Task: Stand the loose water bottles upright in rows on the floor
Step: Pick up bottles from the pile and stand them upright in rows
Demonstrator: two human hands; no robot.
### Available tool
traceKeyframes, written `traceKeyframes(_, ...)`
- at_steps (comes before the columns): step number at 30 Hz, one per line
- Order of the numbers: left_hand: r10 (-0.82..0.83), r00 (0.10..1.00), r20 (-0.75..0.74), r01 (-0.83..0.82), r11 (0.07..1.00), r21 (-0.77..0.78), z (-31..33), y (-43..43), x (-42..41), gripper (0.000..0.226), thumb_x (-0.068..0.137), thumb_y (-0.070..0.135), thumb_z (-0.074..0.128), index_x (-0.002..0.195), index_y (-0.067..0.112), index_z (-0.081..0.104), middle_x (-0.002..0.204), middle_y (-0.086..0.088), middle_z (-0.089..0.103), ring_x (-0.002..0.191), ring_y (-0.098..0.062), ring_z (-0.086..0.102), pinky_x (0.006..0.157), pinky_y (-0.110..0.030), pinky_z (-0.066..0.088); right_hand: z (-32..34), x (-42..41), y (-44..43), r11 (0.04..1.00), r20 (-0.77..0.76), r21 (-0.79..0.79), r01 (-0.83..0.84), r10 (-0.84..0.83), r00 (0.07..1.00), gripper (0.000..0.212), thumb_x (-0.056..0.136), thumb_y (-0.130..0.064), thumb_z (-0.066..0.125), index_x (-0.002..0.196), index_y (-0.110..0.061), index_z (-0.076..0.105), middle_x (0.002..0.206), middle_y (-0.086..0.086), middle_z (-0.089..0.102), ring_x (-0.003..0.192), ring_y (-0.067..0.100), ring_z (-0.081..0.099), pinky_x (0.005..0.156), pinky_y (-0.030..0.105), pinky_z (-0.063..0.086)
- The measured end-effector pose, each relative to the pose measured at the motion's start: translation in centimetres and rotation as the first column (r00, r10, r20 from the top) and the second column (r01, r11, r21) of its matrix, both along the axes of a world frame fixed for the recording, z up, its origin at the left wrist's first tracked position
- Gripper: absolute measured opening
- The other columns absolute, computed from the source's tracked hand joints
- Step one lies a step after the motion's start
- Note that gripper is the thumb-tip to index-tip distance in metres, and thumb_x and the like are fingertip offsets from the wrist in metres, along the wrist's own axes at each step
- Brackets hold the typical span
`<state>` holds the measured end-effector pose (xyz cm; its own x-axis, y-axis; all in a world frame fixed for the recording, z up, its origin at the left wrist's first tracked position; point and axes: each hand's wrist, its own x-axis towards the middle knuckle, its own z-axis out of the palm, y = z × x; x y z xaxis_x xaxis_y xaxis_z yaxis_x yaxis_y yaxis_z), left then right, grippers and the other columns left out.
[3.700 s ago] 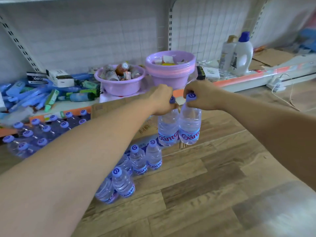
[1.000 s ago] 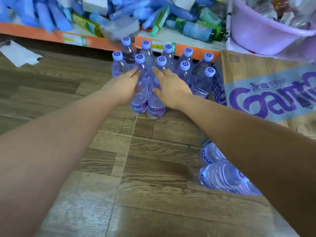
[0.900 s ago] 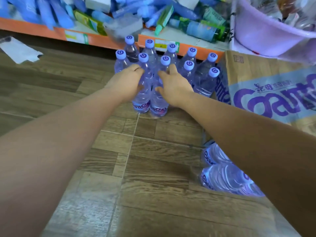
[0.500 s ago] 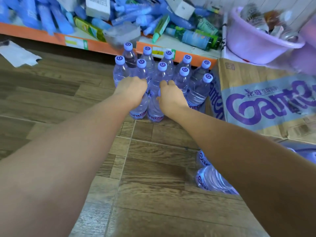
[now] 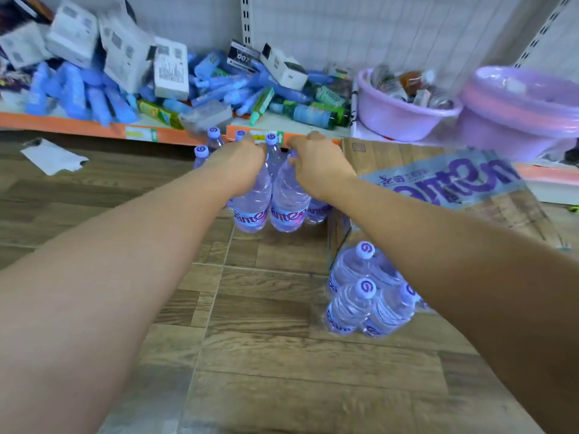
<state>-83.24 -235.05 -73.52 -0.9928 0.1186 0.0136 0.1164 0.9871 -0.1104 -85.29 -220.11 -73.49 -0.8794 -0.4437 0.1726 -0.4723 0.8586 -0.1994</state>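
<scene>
While you reach forward with both arms stretched out over the wooden floor (image 5: pixel 266 355), count what stands in front of you. In the upright group against the orange shelf edge (image 5: pixel 78 128), two front bottles show their full labels: the left front bottle (image 5: pixel 252 205) and the right front bottle (image 5: pixel 288 205). Beside them on the right a third label peeks out, and behind your hands three caps are clear, at the far left cap (image 5: pixel 201 151), the back cap (image 5: pixel 213 132) and the middle cap (image 5: pixel 271 138), with part of one more between them. The rest of that group is hidden by your hands, so its full number cannot be told.

Lower right, the loose cluster (image 5: pixel 366 296) shows three caps; more bottles may sit under your right forearm. It stands just beside the cardboard box (image 5: pixel 438 189), which is printed in purple. Two lilac basins (image 5: pixel 404 117) sit on the shelf above it.

Your left hand (image 5: pixel 239 166) lies palm down over the top of the left front bottle, fingers curled down around its neck, so it is grasping that bottle. Your right hand (image 5: pixel 316 166) mirrors it on the right front bottle, fingers bent over the shoulder and gripping. The wrists are level and the two hands sit near each other, with the middle cap between them.

Both held bottles are upright, bases on the floor, touching each other, at the front of the group.
</scene>
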Motion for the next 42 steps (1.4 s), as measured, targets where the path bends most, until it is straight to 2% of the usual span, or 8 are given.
traceKeyframes(5, -0.075, 0.994, -0.079, 0.079, 0.996, 0.038, 4.6, 4.8, 0.6, 0.023, 0.09, 0.003, 0.046, 0.112, 0.003, 0.054, 0.114, -0.024, 0.048, 0.1, -0.041, 0.056, 0.072, -0.041, 0.041, 4.8, 1.7, 5.9, 0.997, -0.091, -0.055, 0.057, -0.061, 0.994, 0.031, 0.095, -0.018, 0.045, 0.122, -0.007, 0.054, 0.117, 0.022, 0.055, 0.106, 0.038, 0.055, 0.084, 0.037, 0.045)
traceKeyframes(10, -0.14, 0.984, -0.112, 0.148, 0.986, 0.074, 7.4, 10.8, 0.7, 0.02, 0.089, 0.01, 0.05, 0.108, 0.009, 0.058, 0.113, -0.023, 0.052, 0.103, -0.041, 0.058, 0.079, -0.043, 0.047, 8.4, 3.2, 12.3, 0.992, -0.155, -0.02, 0.128, -0.129, 0.979, 0.026, 0.095, -0.018, 0.046, 0.114, -0.004, 0.057, 0.115, 0.023, 0.061, 0.109, 0.036, 0.056, 0.08, 0.037, 0.043)
traceKeyframes(14, -0.251, 0.961, -0.119, 0.254, 0.967, 0.011, 9.4, 15.7, 1.1, 0.019, 0.09, 0.01, 0.05, 0.107, 0.005, 0.058, 0.108, -0.022, 0.055, 0.099, -0.038, 0.059, 0.069, -0.037, 0.042, 9.9, 4.7, 17.5, 0.984, -0.155, 0.013, 0.177, -0.173, 0.973, 0.03, 0.095, -0.017, 0.046, 0.12, -0.005, 0.057, 0.122, 0.018, 0.06, 0.114, 0.034, 0.053, 0.088, 0.037, 0.043)
traceKeyframes(20, -0.351, 0.932, -0.093, 0.358, 0.932, 0.065, 10.7, 23.0, 2.0, 0.023, 0.093, 0.017, 0.049, 0.105, 0.002, 0.06, 0.112, -0.025, 0.058, 0.099, -0.038, 0.06, 0.077, -0.039, 0.047, 10.1, 6.2, 24.6, 0.965, -0.088, 0.033, 0.259, -0.255, 0.963, 0.025, 0.089, -0.016, 0.051, 0.109, -0.006, 0.063, 0.112, 0.02, 0.064, 0.105, 0.037, 0.057, 0.081, 0.036, 0.048)
traceKeyframes(27, -0.402, 0.915, -0.016, 0.402, 0.913, 0.066, 10.1, 28.9, 4.7, 0.026, 0.095, 0.023, 0.048, 0.109, 0.005, 0.06, 0.114, -0.02, 0.059, 0.098, -0.037, 0.059, 0.073, -0.039, 0.049, 9.2, 9.0, 30.5, 0.956, 0.01, 0.038, 0.291, -0.292, 0.956, 0.023, 0.09, -0.014, 0.051, 0.108, -0.008, 0.063, 0.114, 0.016, 0.065, 0.107, 0.034, 0.054, 0.079, 0.031, 0.041)
traceKeyframes(30, -0.428, 0.904, 0.013, 0.427, 0.903, 0.054, 9.5, 30.5, 5.6, 0.027, 0.095, 0.024, 0.048, 0.105, 0.002, 0.059, 0.109, -0.021, 0.061, 0.095, -0.036, 0.059, 0.068, -0.038, 0.042, 8.4, 10.1, 31.7, 0.953, 0.023, 0.042, 0.299, -0.3, 0.954, 0.022, 0.09, -0.014, 0.052, 0.108, -0.009, 0.064, 0.113, 0.015, 0.065, 0.107, 0.032, 0.054, 0.074, 0.026, 0.031)
traceKeyframes(37, -0.429, 0.891, 0.149, 0.424, 0.903, 0.07, 3.8, 32.5, 6.9, 0.016, 0.09, 0.024, 0.056, 0.083, 0.01, 0.052, 0.092, -0.016, 0.057, 0.081, -0.033, 0.056, 0.067, -0.038, 0.044, 3.2, 10.6, 33.0, 0.957, 0.115, 0.036, 0.286, -0.289, 0.951, 0.02, 0.086, -0.013, 0.053, 0.102, -0.005, 0.063, 0.104, 0.015, 0.066, 0.1, 0.034, 0.057, 0.08, 0.035, 0.046)
traceKeyframes(42, -0.365, 0.896, 0.252, 0.357, 0.931, 0.079, -0.2, 32.4, 7.4, 0.028, 0.091, 0.027, 0.056, 0.101, 0.001, 0.056, 0.088, -0.011, 0.049, 0.075, -0.027, 0.05, 0.06, -0.033, 0.04, -1.4, 10.5, 32.7, 0.956, 0.238, 0.033, 0.29, -0.29, 0.927, 0.025, 0.089, -0.011, 0.052, 0.112, -0.006, 0.058, 0.111, 0.016, 0.063, 0.102, 0.036, 0.057, 0.079, 0.035, 0.045)
